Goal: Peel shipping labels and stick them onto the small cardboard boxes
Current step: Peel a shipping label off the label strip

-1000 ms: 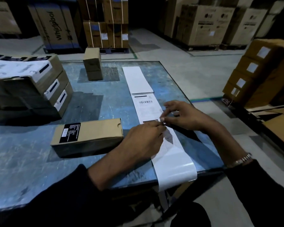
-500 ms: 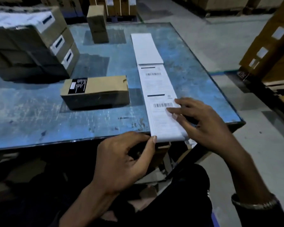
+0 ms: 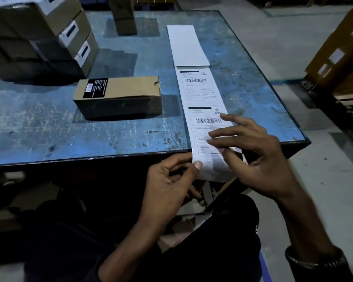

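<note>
White label strip (image 3: 204,110) runs down the right side of the blue table (image 3: 49,127), its near end hanging past the table edge. Left hand (image 3: 167,184), below the edge, pinches the strip's lower left corner between thumb and curled fingers. Right hand (image 3: 257,159) lies over the nearest printed label (image 3: 206,131) with fingers spread and nearly straight, fingertips pressing the paper; nothing gripped in it.

Change over the last second: both hands were together on the tabletop, working at a point midway along the strip, with a long blank tail drooping off the edge. Now that tail is mostly out of sight below, the left hand has dropped under the edge, and the right has flattened out. Reads as pulling the liner down over the edge to lift the label's end; peel apparently just starting, no label free yet.

Small cardboard box (image 3: 118,96) lies near the strip's left side, black sticker on top, no shipping label visible. Second printed label (image 3: 198,86) and a blank sheet (image 3: 188,45) beyond. Stacked boxes (image 3: 39,37) far left, already carrying labels; one upright box (image 3: 122,15) at the back.
</note>
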Motion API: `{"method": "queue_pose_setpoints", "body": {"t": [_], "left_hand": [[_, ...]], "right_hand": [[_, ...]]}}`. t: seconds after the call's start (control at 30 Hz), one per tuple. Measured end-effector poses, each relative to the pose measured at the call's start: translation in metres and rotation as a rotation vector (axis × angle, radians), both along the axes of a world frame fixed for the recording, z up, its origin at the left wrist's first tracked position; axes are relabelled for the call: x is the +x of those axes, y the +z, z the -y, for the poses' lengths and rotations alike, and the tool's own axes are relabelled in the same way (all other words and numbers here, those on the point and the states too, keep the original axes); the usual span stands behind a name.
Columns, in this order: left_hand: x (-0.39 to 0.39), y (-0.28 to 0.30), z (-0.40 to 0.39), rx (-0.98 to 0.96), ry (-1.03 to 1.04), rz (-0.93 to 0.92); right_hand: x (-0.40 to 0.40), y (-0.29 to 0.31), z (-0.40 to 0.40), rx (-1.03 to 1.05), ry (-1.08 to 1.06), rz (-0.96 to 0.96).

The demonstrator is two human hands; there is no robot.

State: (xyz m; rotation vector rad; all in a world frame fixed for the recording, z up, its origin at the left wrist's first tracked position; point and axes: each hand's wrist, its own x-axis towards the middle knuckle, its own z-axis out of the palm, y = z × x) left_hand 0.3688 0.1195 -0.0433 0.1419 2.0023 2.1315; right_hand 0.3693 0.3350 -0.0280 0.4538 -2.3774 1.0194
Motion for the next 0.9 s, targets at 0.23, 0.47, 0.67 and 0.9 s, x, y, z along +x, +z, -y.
{"method": "queue_pose_setpoints", "body": {"t": [0.23,0.47,0.67,0.9], "left_hand": [[0.0,0.005,0.004,0.098,-0.101,0.044],[-0.003,0.009,0.009,0.085,-0.146,0.011],[-0.003,0.007,0.006,0.123,-0.133,0.03],[-0.004,0.002,0.006,0.117,-0.095,0.061]], "right_hand": [[0.003,0.001,0.019,0.046,0.035,0.023],[0.005,0.007,0.021,-0.003,0.041,0.066],[0.004,0.013,0.026,-0.009,-0.007,0.006],[0.002,0.017,0.022,-0.081,-0.083,0.132]]}}
